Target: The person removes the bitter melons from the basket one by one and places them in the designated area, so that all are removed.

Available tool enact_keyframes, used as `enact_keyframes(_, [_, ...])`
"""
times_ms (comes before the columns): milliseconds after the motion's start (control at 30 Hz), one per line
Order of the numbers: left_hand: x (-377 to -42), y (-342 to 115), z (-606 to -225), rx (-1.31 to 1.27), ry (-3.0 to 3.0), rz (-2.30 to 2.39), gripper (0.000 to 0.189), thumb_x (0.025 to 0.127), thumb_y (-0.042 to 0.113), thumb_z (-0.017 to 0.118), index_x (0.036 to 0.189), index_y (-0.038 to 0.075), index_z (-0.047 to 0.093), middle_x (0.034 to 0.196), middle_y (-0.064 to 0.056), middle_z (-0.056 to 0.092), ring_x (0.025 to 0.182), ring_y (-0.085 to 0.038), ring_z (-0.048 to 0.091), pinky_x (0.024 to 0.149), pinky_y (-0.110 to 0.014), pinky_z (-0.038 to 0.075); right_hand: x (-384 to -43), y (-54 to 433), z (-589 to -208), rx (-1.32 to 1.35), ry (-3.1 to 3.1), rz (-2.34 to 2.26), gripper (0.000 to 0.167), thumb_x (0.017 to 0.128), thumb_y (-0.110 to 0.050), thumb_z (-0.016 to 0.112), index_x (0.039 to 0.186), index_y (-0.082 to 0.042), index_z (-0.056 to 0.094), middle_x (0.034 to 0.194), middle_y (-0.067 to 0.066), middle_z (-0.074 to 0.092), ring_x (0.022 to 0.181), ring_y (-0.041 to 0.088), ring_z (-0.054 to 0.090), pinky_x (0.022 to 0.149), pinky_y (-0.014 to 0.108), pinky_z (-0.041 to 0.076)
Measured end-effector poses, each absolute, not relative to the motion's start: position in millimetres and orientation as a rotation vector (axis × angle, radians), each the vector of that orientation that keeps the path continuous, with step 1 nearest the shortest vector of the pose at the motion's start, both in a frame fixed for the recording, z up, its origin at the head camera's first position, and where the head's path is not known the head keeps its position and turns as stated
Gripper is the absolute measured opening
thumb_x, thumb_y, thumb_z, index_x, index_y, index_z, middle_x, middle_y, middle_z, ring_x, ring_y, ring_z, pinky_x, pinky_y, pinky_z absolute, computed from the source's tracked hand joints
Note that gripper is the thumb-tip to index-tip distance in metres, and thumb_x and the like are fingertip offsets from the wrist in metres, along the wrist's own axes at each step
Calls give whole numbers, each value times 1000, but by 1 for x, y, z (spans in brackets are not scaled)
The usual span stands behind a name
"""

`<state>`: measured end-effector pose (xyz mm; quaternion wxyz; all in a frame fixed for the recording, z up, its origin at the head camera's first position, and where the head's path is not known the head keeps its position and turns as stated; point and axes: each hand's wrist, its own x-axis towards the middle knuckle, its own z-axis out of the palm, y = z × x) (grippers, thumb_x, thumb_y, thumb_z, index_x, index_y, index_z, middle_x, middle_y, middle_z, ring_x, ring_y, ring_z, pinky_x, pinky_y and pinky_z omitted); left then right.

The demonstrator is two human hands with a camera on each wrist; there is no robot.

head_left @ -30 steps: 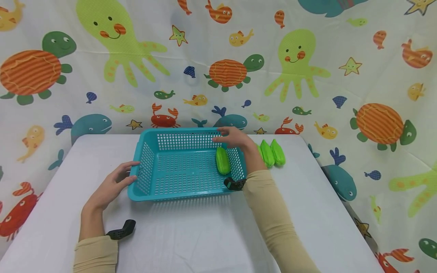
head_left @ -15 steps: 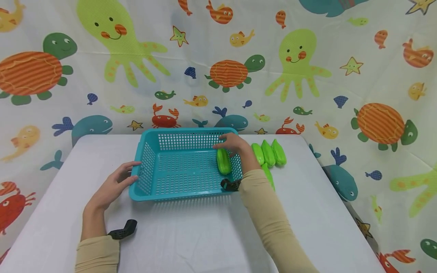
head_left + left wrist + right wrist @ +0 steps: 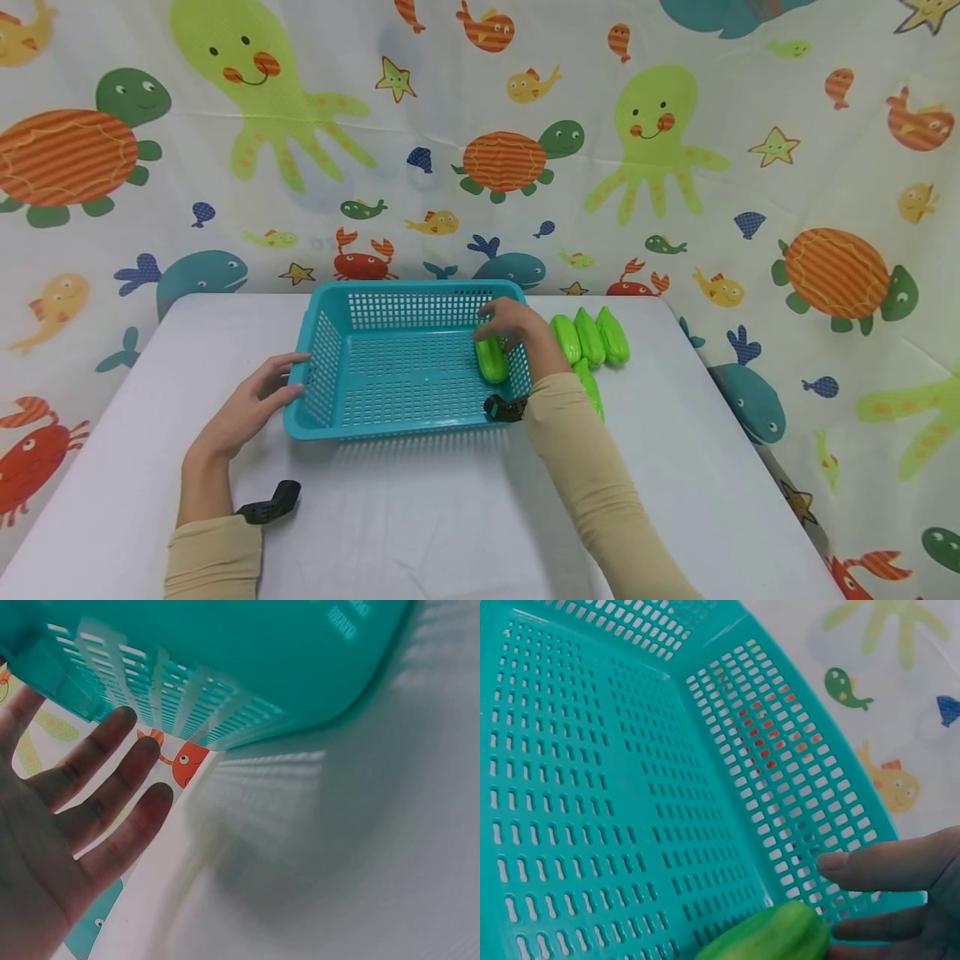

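A teal perforated plastic basket (image 3: 416,432) stands on the white table. One bright green, cucumber-shaped vegetable (image 3: 492,363) lies inside, close to the basket's right wall. Over its far end reaches my right hand (image 3: 516,322); in the right wrist view the thumb (image 3: 877,864) is extended above the vegetable, and the other fingers are beside its tip, partly cut off by the frame. Whether they touch it I cannot tell. My left hand (image 3: 243,407) rests its fingertips against the basket's left rim, its fingers mostly straight in the left wrist view (image 3: 112,795).
Several more green vegetables (image 3: 590,337) lie on the table just right of the basket, one of them (image 3: 589,388) nearer, partly behind my right forearm. A white curtain (image 3: 420,83) printed with sea animals hangs behind the table (image 3: 420,517).
My right hand has come down from above the basket's back right rim to the vegetable inside. Its forearm has shifted left, uncovering more vegetables on the table. The left hand stays at the rim.
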<state>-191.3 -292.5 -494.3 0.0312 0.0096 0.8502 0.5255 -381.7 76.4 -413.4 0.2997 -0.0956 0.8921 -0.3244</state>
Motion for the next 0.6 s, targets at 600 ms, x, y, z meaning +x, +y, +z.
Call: enact_keyframes(600, [-188, -289, -494, 30, 2634, 1621, 60, 99, 38, 55, 152, 18, 32, 155, -25, 24, 137, -55, 23, 97, -80, 24, -384, 72, -428, -354, 2397, -731, 56, 86, -11, 75, 138, -11, 56, 143, 16, 47, 119, 31, 56, 86, 39, 57])
